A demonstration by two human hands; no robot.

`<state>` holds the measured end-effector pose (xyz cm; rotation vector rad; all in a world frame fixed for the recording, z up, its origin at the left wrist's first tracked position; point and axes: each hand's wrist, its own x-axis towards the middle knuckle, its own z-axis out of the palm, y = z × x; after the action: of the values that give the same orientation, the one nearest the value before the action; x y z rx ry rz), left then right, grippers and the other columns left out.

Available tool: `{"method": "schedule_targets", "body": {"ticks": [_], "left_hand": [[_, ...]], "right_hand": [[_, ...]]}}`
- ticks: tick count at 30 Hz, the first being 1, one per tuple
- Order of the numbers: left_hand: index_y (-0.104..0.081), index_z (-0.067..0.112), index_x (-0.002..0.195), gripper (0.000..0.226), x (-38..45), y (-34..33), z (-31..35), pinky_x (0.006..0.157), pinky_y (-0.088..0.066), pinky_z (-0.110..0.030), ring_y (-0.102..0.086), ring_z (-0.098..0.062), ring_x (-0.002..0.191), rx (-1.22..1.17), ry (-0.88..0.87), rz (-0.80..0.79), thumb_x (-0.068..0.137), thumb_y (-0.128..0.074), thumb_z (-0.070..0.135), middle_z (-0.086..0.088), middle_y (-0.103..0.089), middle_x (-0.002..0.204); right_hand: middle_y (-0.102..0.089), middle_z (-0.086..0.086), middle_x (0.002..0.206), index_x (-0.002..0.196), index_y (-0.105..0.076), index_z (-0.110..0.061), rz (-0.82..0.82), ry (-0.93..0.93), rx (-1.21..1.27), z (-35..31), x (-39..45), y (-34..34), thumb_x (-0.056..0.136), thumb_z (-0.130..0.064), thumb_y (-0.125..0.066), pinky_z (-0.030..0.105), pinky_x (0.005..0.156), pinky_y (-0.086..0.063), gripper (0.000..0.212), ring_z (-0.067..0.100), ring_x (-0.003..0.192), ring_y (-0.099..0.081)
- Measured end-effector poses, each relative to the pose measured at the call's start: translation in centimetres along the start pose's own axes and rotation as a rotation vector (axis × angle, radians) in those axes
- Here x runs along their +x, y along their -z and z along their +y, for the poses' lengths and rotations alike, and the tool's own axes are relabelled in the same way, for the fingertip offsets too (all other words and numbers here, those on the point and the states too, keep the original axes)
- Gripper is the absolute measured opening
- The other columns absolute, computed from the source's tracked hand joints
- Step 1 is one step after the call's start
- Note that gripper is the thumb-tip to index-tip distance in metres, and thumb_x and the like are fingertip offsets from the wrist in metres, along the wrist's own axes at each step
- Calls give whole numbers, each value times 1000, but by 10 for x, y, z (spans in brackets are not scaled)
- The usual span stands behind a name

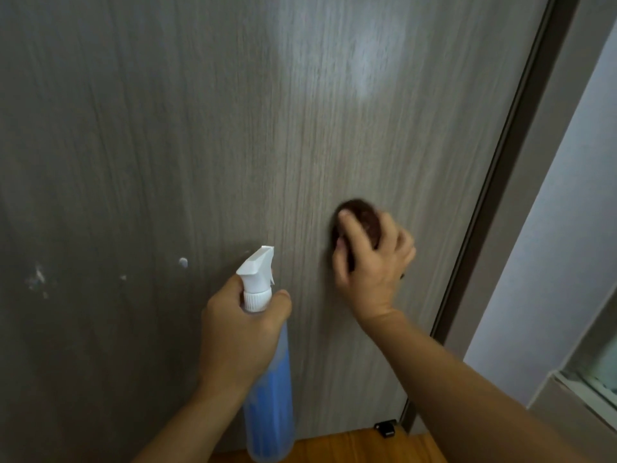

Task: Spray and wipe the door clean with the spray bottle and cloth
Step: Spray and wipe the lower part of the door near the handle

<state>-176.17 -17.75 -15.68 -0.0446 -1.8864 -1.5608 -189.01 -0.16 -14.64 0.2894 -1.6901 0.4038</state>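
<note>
Plainly unlabelled spray bottle in left hand, right hand pressing cloth

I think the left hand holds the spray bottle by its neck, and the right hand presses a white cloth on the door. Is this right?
Not quite: the cloth is dark brown, not white, as the head view shows. The rest stands: the left hand holds the spray bottle by its neck, and the right hand presses the cloth on the door.

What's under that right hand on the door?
A dark brown cloth, bunched under the right hand and pressed to the door. The fingers cover most of it, and the door surface behind it is hidden.
</note>
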Motion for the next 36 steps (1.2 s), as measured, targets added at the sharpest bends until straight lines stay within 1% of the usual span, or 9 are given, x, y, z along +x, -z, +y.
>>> {"method": "schedule_targets", "body": {"ticks": [4, 8, 10, 13, 16, 18, 27, 31, 36], "left_hand": [[-61, 23, 73, 14, 0, 3, -2, 46, -47, -22, -58, -7, 50, 31, 15, 10, 72, -71, 34, 3, -62, 60], [-62, 18, 73, 19, -1, 2, -1, 46, -49, -24, -60, -11, 52, 37, 11, 9, 73, -71, 34, 0, -64, 64], [-61, 16, 72, 20, -1, 1, -1, 47, -48, -27, -59, -10, 50, 44, 16, 13, 73, -71, 34, 0, -63, 61], [-62, 18, 74, 20, -2, 0, -1, 47, -48, -24, -60, -9, 51, 40, 26, 10, 72, -71, 35, 3, -63, 61], [-63, 19, 75, 18, -3, 0, -3, 47, -47, -23, -59, -6, 51, 40, 29, 3, 72, -70, 36, 5, -64, 62], [-63, 20, 74, 17, -2, 0, -4, 47, -47, -21, -58, -5, 51, 36, 22, 0, 73, -71, 35, 6, -63, 61], [-66, 29, 80, 11, -3, -4, -6, 49, -51, -24, -66, -10, 58, 29, 23, -20, 74, -71, 37, 5, -68, 70], [-63, 28, 76, 11, -3, -5, -6, 48, -46, -19, -56, -3, 49, 17, 26, 2, 72, -71, 35, 7, -61, 58], [-63, 29, 78, 13, 2, -2, -7, 47, -46, -23, -56, -4, 49, 15, 14, 6, 71, -71, 37, 6, -61, 58]], "right_hand": [[-45, 12, 142, 135, -61, -37, -215, 361, -21, 8, -64, 1, 90, -32, -67, 49, 87, -39, 46, 41, 113, -48], [-46, 12, 139, 133, -56, -35, -363, 488, -46, 23, -85, 13, 77, -29, -84, 50, 84, -45, 63, 40, 113, -48], [-46, 12, 139, 133, -54, -34, -347, 453, -10, 24, -71, 18, 85, -30, -73, 51, 84, -46, 52, 40, 113, -48], [-47, 15, 139, 137, -53, -34, -231, 187, 35, 18, -25, 19, 95, -32, -57, 51, 88, -42, 43, 41, 109, -48], [-50, 20, 136, 141, -52, -34, -59, -135, 69, 7, 26, 16, 97, -33, -57, 53, 94, -40, 45, 42, 112, -46], [-49, 19, 137, 143, -53, -33, -2, -209, 58, -2, 44, 13, 97, -35, -59, 51, 94, -38, 46, 39, 114, -44], [-42, 12, 138, 139, -52, -32, -185, 240, 1, 6, -45, 7, 91, -36, -67, 49, 83, -45, 50, 39, 108, -46], [-54, 14, 127, 132, -54, -31, -227, 241, 42, 17, -38, 10, 88, -44, -70, 48, 79, -48, 49, 36, 105, -50], [-52, 17, 122, 132, -55, -30, -50, -3, 70, 14, 22, 8, 89, -46, -67, 44, 87, -40, 48, 36, 104, -49]]}}
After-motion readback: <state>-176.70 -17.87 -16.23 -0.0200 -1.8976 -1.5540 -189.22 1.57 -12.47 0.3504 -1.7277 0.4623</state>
